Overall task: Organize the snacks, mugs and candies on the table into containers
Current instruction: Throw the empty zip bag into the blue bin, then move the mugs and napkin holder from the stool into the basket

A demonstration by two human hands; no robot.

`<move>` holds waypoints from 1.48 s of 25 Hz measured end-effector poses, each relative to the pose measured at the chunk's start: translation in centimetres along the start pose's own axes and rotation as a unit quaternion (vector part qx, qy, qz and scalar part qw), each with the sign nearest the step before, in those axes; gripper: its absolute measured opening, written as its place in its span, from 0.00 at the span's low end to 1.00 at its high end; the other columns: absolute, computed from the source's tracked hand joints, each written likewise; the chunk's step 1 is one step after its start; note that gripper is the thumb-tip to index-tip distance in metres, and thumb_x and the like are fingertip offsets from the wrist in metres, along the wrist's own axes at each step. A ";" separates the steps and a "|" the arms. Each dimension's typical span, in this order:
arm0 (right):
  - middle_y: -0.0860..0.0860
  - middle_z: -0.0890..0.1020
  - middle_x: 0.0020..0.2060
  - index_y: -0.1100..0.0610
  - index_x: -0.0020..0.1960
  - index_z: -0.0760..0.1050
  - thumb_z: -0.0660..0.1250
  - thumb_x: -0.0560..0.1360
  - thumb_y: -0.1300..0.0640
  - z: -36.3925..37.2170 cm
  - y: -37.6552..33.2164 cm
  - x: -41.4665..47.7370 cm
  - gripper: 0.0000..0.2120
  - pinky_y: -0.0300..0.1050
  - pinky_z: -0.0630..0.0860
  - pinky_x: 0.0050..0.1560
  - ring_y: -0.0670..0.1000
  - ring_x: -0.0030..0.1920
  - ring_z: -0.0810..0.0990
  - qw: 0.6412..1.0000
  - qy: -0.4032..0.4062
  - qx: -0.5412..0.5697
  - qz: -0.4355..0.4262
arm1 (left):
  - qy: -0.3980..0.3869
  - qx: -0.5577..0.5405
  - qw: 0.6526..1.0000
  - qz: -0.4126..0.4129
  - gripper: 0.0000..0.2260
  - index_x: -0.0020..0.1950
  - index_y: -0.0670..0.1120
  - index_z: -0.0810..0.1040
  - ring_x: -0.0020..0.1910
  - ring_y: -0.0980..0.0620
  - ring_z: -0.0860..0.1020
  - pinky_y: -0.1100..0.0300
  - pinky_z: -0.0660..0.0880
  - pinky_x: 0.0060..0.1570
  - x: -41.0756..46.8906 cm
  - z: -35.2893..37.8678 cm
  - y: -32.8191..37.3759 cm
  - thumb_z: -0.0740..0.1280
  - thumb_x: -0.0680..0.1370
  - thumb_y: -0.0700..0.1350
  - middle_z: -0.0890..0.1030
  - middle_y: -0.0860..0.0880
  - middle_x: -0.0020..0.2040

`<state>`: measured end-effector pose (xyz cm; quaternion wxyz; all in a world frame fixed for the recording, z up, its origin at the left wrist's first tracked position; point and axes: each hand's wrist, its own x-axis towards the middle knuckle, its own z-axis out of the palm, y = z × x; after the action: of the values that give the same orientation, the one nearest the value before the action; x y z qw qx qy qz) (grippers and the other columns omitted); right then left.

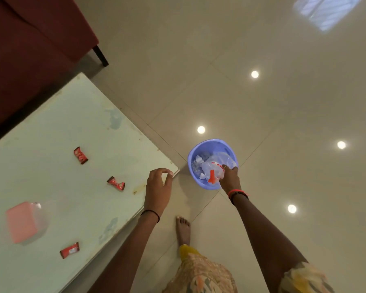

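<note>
Glossy beige floor tiles [262, 106] surround a blue tub [201, 149] at two o'clock, where my right hand [230, 178] grips a clear plastic wrapper [220, 163]. My left hand [157, 187] hovers loosely curled and empty over the table [51, 144] corner; three red candies [115, 183] lie at ten o'clock.

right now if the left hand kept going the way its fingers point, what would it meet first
Probably the corner of the table: the left hand hovers at that edge, its curled fingers aimed up the frame. Past the corner lies only bare floor; the blue basin sits off to the right. Depth is unclear.
</note>
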<state>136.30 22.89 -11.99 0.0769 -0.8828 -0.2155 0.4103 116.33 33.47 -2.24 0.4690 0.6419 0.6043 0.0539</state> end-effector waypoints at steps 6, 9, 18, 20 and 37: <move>0.63 0.53 0.74 0.52 0.78 0.43 0.60 0.75 0.68 0.8 1.1 2.8 0.38 0.55 0.71 0.64 0.64 0.65 0.69 0.994 -0.084 -0.062 -0.023 | 0.029 0.011 1.000 0.000 0.09 0.55 0.43 0.76 0.56 0.51 0.73 0.62 0.68 0.54 0.9 -0.1 -2.3 0.60 0.79 0.45 0.76 0.44 0.58; 0.63 0.54 0.73 0.56 0.78 0.45 0.59 0.74 0.72 0.7 1.0 2.1 0.38 0.55 0.71 0.64 0.64 0.62 0.71 0.999 -0.032 -0.034 -0.007 | 0.047 0.012 0.999 0.000 0.09 0.55 0.43 0.76 0.57 0.49 0.73 0.62 0.68 0.54 0.4 -0.8 -2.6 0.61 0.79 0.45 0.76 0.43 0.58; 0.61 0.63 0.69 0.58 0.71 0.64 0.61 0.74 0.69 0.5 -7.5 -7.7 0.26 0.53 0.68 0.67 0.63 0.66 0.67 0.992 0.031 0.090 -0.087 | 0.097 0.081 0.992 -0.012 0.13 0.58 0.45 0.75 0.71 0.46 0.65 0.48 0.62 0.70 -4.8 -5.6 -3.3 0.65 0.77 0.50 0.69 0.44 0.70; 0.62 0.64 0.69 0.59 0.71 0.65 0.60 0.74 0.68 0.9 -10.7 -10.9 0.25 0.55 0.67 0.69 0.63 0.67 0.67 0.987 0.030 0.051 -0.147 | 0.124 0.070 0.989 -0.029 0.16 0.62 0.47 0.73 0.75 0.46 0.59 0.44 0.57 0.72 -6.9 -7.7 -4.3 0.65 0.76 0.51 0.64 0.46 0.73; 0.57 0.63 0.71 0.61 0.66 0.68 0.59 0.76 0.65 21.5 -26.5 -41.6 0.18 0.44 0.63 0.70 0.57 0.72 0.59 0.879 -0.159 -0.136 -0.429 | 0.327 -0.139 0.901 -0.248 0.20 0.67 0.48 0.68 0.71 0.46 0.66 0.41 0.54 0.73 -29.7 -28.7 -25.8 0.63 0.77 0.53 0.70 0.47 0.70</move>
<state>87.82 27.26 11.04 0.0896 -0.6283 -0.6363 0.4386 71.52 20.01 11.23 0.3280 0.3462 0.8493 0.2263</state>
